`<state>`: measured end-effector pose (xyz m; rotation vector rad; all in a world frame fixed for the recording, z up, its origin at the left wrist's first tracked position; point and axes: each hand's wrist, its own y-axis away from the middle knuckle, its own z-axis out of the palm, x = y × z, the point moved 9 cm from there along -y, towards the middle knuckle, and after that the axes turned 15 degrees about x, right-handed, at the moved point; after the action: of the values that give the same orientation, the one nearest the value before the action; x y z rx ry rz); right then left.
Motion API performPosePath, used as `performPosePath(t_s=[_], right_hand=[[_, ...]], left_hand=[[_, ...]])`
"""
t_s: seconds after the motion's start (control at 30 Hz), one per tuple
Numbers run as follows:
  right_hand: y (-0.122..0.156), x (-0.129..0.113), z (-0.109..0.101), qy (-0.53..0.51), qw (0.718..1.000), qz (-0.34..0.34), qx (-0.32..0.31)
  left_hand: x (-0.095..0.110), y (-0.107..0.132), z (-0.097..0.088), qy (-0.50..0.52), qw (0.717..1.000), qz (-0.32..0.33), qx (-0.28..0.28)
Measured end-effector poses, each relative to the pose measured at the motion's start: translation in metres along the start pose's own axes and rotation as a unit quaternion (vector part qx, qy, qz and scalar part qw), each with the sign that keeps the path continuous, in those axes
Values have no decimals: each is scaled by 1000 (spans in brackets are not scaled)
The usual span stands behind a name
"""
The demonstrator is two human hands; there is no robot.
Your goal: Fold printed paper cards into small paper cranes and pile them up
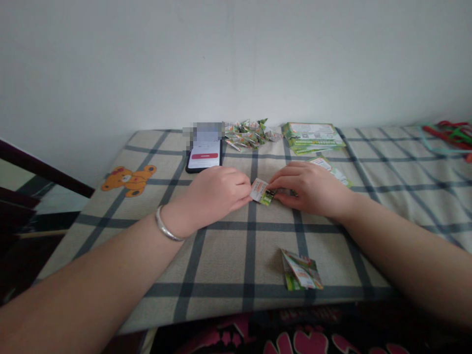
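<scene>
Head view: the folded paper (261,191) sits on the checked cloth (221,255), its long axis running across between us. Our left hand (216,194) pinches its left end and our right hand (313,189) its right, both equally near. A phone (204,156) lies behind.

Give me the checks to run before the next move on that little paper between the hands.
1. The small paper pinched by left hand: ok.
2. Its other edge held by right hand: ok.
3. Its crease aligned: cannot tell, too small.
4. Nearer folded piece clear of both hands: ok.
5. The phone apart from left hand: ok.
6. The loose sheet free: not ok, right hand covers part.
</scene>
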<state>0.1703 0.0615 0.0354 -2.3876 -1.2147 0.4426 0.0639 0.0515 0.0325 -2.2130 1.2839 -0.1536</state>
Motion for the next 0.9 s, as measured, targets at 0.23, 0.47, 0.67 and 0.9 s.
performPosePath(t_s=[0.23,0.47,0.67,0.9], right_hand=[[0,3,1,-13,1000,11,18],[-1,0,1,-10,999,27,17],[-2,4,3,-28,995,96,20],[2,14,3,3,981,192,15]], left_hand=[[2,-4,-4,-10,1000,-7,29],[-5,-3,-1,30,998,-49,34],[-11,-3,-1,37,994,-105,15],[-7,-5,-3,2,992,-128,0]])
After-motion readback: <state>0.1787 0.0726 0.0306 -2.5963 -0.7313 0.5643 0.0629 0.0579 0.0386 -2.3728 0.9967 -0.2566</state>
